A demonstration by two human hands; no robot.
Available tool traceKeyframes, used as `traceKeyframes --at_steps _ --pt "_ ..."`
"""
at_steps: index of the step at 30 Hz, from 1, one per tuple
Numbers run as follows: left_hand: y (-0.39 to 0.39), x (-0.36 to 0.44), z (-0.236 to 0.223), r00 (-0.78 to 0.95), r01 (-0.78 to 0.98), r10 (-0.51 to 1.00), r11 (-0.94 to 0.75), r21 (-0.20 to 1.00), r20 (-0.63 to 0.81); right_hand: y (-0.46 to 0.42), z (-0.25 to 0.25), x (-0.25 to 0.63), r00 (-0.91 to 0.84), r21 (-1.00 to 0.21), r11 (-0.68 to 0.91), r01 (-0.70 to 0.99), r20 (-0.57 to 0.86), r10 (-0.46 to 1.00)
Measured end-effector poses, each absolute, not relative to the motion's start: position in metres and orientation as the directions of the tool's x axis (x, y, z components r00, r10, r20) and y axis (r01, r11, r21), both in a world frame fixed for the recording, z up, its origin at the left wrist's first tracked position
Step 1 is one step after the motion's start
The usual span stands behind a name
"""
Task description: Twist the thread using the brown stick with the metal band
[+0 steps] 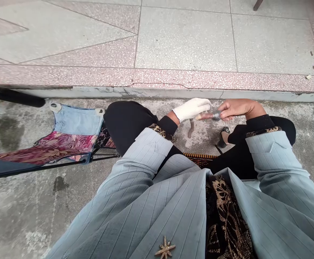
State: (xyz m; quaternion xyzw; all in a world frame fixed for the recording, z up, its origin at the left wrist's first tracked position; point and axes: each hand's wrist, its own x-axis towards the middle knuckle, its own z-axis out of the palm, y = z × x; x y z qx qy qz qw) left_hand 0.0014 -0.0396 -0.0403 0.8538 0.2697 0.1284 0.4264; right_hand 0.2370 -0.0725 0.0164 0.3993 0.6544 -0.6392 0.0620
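Note:
My left hand (196, 109) wears a white knit glove and is held over the gap between my knees, its fingers curled. A thin, bent brown stick-like piece (191, 128) sticks out below the glove and seems gripped in it. My right hand (235, 108) is bare and closed on a short tool (215, 115) with a grey, wrapped-looking band. The tool's reddish-brown part points left to a pale tip under the gloved fingers; motion blurs it, so its exact kind is unclear.
A low concrete step with a tiled terrazzo floor (184, 39) runs across ahead. To the left stands a folding fabric lounger (65, 140), with a black tube (17, 96) above it. A woven seat edge (200, 158) shows beneath me, and a sandalled foot (224, 137) rests on the concrete.

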Motion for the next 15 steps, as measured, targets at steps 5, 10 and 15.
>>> traceKeyframes --at_steps 5,10,15 --pt "-0.048 0.011 -0.046 0.839 0.367 0.536 -0.435 0.822 -0.091 -0.077 0.025 0.236 -0.389 -0.96 -0.195 0.203 -0.262 0.883" --pt "-0.054 0.015 -0.041 0.878 0.387 0.458 -0.5 0.774 -0.143 -0.072 0.015 0.231 -0.101 -0.924 -0.264 0.277 -0.301 0.948" --pt "-0.049 0.01 -0.033 0.85 0.498 0.49 -0.626 0.6 -0.195 -0.064 0.01 0.234 0.006 -0.712 -0.313 0.629 -0.398 0.918"
